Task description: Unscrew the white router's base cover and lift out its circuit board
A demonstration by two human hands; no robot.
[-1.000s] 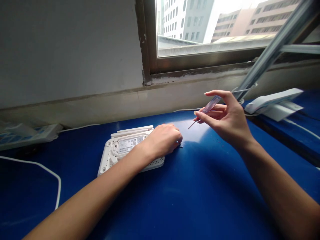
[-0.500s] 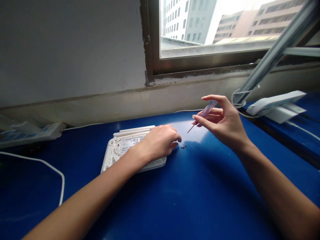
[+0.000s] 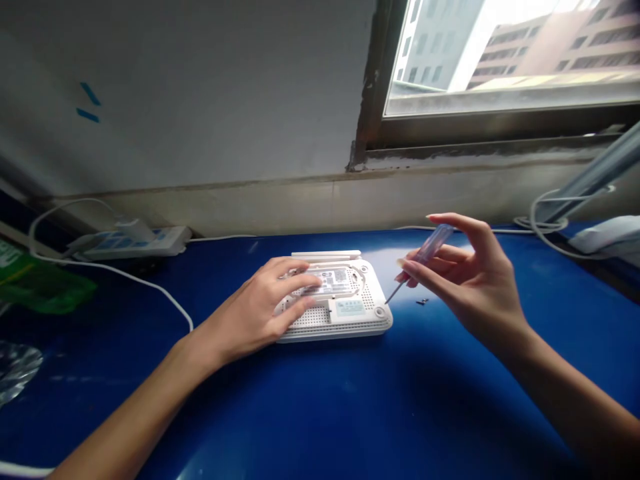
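Observation:
A white router lies underside up on the blue table, its vents, labels and round corner recesses showing. Across its left part rests my left hand, fingers spread and touching the top surface; they cover that end. My right hand holds a screwdriver with a clear purplish handle between thumb and fingers. The screwdriver's thin shaft slants down to the left, its tip at the recess in the router's near right corner. Several small dark screws lie on the table just right of the router.
A white power strip with a plugged-in cable stands at the back left. A white cable runs over the table near my left arm. Green plastic and crinkled clear plastic lie far left. A metal post rises at the right.
My left hand has left the spot beside the screws and now lies spread on the router. The screwdriver tip has come down to the router's corner. The view has swung left.

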